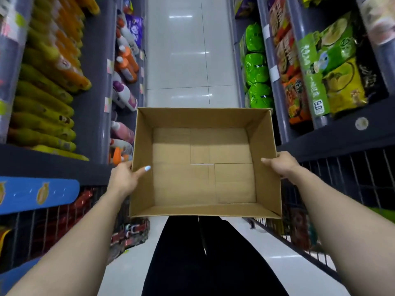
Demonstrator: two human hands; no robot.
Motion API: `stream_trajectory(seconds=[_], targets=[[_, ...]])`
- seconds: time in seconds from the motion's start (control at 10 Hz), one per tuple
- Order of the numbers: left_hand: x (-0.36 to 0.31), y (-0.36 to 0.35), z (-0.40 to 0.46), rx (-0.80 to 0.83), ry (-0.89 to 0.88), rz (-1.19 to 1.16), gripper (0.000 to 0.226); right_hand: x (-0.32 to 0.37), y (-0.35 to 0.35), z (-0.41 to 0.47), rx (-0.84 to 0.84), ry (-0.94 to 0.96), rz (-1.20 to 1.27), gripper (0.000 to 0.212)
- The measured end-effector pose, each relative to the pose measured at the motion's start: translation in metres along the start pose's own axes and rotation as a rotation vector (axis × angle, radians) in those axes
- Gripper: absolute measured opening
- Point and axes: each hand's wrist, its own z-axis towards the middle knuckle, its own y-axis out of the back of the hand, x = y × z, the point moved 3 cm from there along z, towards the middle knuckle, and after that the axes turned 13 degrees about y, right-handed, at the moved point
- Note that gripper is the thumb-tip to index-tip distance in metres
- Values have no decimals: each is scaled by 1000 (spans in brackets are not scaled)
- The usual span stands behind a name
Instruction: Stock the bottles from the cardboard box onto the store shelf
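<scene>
Your left hand clamps the left wall of the cardboard box, thumb hooked inside over the rim, the other fingers hidden outside. Your right hand grips the right wall the same way, thumb lying inside. The box hangs open-topped between them, above your legs in the aisle, and it is empty: plain corrugated board, flat floor flaps, a strip of pale tape at the seam. Judging by that, stocking looks finished. Glossy plastic bottles lie on the far-left shelf. Your next move is probably carrying the light, stiff box away, held level.
</scene>
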Motion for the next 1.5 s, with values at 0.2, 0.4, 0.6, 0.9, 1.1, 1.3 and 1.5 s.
stream_trajectory(seconds=[0.2,0.4,0.6,0.9,1.1,1.3,1.5], targets=[[-49,7,77,56,42,-11,41,47,-8,79,19,-27,-41,40],[-89,-13,196,60,93,-22,41,77,-26,194,-13,-42,-90,39],[-91,-77,336,49,145,-21,37,51,-80,342,-69,-74,-205,40],[-78,-183,527,13,108,117,34,-31,-179,537,33,-67,-175,28],[-62,-233,592,0,85,127,40,-71,-220,601,38,-46,-141,45],[-44,-260,610,-27,80,126,50,-92,-235,622,-6,-56,-169,47],[-52,-227,592,208,260,219,87,-74,-220,589,1,-85,-226,62]])
